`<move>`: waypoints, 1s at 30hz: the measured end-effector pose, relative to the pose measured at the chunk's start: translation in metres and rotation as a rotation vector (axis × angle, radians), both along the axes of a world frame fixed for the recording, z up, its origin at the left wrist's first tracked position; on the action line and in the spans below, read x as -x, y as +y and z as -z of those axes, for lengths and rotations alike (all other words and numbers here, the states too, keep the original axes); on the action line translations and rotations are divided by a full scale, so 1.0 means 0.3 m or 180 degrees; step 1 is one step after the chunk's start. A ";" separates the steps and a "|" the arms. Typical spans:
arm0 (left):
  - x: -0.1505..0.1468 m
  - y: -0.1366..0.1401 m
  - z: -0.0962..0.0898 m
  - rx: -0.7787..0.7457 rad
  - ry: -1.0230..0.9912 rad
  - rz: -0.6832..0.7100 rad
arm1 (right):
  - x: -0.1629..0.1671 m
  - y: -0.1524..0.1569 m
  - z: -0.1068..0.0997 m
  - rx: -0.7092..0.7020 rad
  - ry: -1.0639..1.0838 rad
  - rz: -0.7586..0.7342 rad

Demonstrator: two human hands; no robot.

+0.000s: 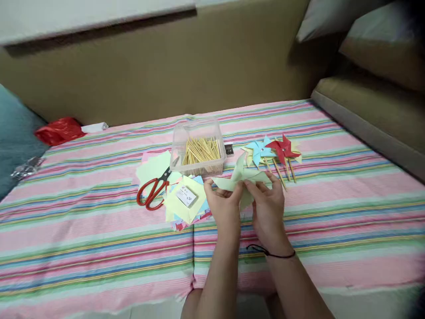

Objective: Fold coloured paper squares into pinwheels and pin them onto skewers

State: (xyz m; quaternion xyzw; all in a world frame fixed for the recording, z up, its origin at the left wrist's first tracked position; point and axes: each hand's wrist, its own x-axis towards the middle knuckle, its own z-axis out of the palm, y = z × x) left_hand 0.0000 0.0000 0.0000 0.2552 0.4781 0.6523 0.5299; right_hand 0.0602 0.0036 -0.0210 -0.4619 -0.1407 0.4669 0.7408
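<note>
Between both hands is a pale green paper pinwheel [238, 173], its blades folded in toward the middle. My left hand [226, 204] pinches it from the left, thumb near the centre. My right hand [267, 204] grips it from the right, thumb and fingertips meeting at the centre too; a dark cord circles that wrist. Just beyond, a clear plastic box [197, 169] holds many thin wooden sticks [202, 150]. A blue pinwheel [260, 149] and a red pinwheel [283, 149] on sticks lie past my right hand. Whether a pin sits in the green paper cannot be seen.
Red-handled scissors [153, 193] rest on paper sheets left of the box. A small white card box [186, 196] sits on a stack of coloured paper squares [175, 206]. A small dark packet [229, 149] lies beside the box. A red plastic bag [59, 131] is far left on the striped cloth [83, 212].
</note>
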 end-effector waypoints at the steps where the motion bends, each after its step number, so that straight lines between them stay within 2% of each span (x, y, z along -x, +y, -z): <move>1: 0.000 0.000 0.001 0.0000 0.0024 -0.0007 | -0.002 0.000 0.003 0.0029 -0.0019 0.0005; 5: 0.004 0.005 0.010 0.0030 0.0071 0.0075 | -0.012 0.002 0.009 0.0120 -0.0080 -0.0067; 9: 0.025 0.019 0.016 0.0131 0.0138 0.0374 | -0.026 0.003 -0.007 0.0203 -0.0084 -0.0248; 15: 0.084 0.031 -0.016 0.0432 0.0217 0.0657 | -0.060 -0.001 -0.044 0.0408 -0.0099 -0.0741; 20: 0.146 0.032 -0.017 0.0207 0.0365 0.1310 | -0.084 -0.005 -0.030 0.0454 -0.0732 -0.1244; 24: 0.174 0.032 -0.001 0.0320 0.0504 0.1374 | -0.093 -0.008 -0.019 0.0432 -0.1064 -0.1407; 30: 0.172 0.032 -0.002 0.0332 0.1015 0.1429 | -0.094 -0.008 -0.009 0.0487 -0.1215 -0.1566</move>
